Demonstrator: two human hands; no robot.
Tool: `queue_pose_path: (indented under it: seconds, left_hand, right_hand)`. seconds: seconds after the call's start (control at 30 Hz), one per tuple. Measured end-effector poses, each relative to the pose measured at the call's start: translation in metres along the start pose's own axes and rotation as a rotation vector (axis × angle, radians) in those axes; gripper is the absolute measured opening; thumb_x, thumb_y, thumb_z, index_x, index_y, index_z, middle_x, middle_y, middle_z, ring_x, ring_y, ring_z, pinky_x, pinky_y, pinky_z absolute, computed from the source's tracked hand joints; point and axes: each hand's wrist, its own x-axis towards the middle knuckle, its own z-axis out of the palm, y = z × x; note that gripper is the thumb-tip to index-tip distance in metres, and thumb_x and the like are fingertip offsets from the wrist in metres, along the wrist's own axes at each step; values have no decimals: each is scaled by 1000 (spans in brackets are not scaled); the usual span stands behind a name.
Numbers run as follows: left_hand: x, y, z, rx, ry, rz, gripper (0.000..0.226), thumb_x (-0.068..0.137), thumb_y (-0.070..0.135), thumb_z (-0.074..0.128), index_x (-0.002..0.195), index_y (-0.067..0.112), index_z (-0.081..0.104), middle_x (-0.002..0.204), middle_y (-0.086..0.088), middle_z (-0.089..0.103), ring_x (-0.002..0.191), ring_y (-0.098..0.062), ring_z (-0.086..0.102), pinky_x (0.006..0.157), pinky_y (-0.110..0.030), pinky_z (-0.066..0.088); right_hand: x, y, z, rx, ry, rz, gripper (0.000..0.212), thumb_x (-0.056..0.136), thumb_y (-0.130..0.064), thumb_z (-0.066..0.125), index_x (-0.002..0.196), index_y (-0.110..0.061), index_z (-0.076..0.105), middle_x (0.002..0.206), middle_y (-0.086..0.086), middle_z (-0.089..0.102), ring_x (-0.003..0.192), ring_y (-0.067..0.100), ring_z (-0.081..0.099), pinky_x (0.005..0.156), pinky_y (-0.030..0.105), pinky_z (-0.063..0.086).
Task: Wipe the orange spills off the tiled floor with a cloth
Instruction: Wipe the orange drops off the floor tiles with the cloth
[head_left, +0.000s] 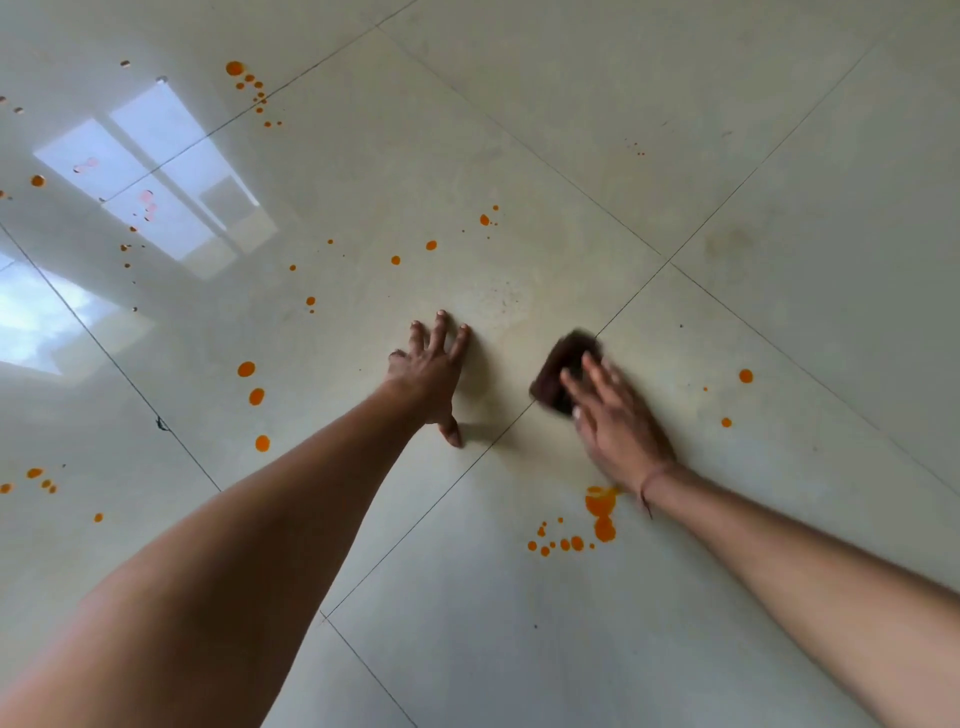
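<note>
A dark brown cloth (563, 369) lies on the pale glossy tiled floor (571, 130), pressed under the fingers of my right hand (613, 415), which is blurred. My left hand (434, 371) rests flat on the floor just left of it, fingers spread, holding nothing. Orange spills dot the tiles: a large smeared patch (600, 512) right below my right wrist, with small drops (563, 543) beside it. Three round drops (255, 397) sit left of my left forearm. More orange drops lie ahead (431, 245), at the far left (236, 68) and at the right (745, 375).
Dark grout lines (665, 260) cross the floor diagonally. Bright window reflections (156, 171) glare on the left tiles and wash out some drops there. A faint yellowish wiped haze (498, 301) shows ahead of my hands.
</note>
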Motion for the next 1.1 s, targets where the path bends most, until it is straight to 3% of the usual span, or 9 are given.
queue_pose_path:
  seconds: [0.07,0.2,0.33,0.5,0.67,0.77,0.87,1.0,1.1]
  left_hand:
    - [-1,2,2,37,55,91,145,51,46,91,154,18,-7,159,-11,-20,147,-38,-9,116,-54,22]
    - [1,10,8,127,21,261,130,63,36,87,155,27,-4,160,-5,-20,148,-31,-6,111,-51,34]
    - [-3,19,11,181,-39,223,144,56,46,88,152,23,-16,157,-7,-28,146,-38,-12,107,-55,36]
    - [-4,21,15,164,-18,207,151,50,47,91,152,23,-18,157,-6,-30,146,-38,-13,107,-56,34]
    - [-5,18,15,124,-17,211,151,49,47,91,152,24,-17,157,-4,-28,147,-35,-13,111,-56,29]
    - [-6,18,14,121,-5,215,152,47,49,90,152,25,-17,158,-3,-28,147,-35,-12,111,-56,30]
    - [-6,18,15,112,-7,211,152,47,47,91,152,26,-16,158,-2,-27,147,-34,-12,111,-55,31]
    - [-5,17,14,108,-11,206,151,48,47,91,152,26,-15,158,-1,-26,148,-32,-12,112,-54,30]
    - [-7,18,12,118,1,209,150,48,48,90,152,26,-15,158,-2,-25,148,-33,-11,111,-53,32]
  right_hand:
    - [24,-3,-2,11,-9,103,52,91,-29,34,142,-19,41,152,14,30,141,35,24,115,43,23]
    - [-26,23,-8,-119,-100,-188,52,92,-31,31,142,-23,41,151,11,34,140,31,28,111,44,33]
    - [-94,24,-6,-6,-50,26,51,91,-29,33,140,-23,44,152,9,30,139,31,27,109,46,34]
    - [-87,-60,23,19,-90,-276,47,89,-28,40,136,-28,47,150,7,36,136,29,36,100,37,36]
    - [-85,-22,16,-48,11,-20,49,92,-26,36,140,-24,43,150,11,35,139,31,28,104,46,40]
    - [-160,-64,30,32,-89,-184,54,82,-24,43,136,-28,44,146,9,42,134,29,34,92,42,48]
    - [-105,-75,37,-39,-90,-409,50,87,-21,45,136,-30,44,145,7,44,133,30,41,100,41,39]
    - [-56,-10,13,-34,73,26,45,94,-24,37,137,-22,47,148,14,39,134,35,37,106,45,38]
    - [-128,-48,31,-3,13,-112,45,91,-26,43,135,-28,47,149,5,35,132,29,42,102,40,41]
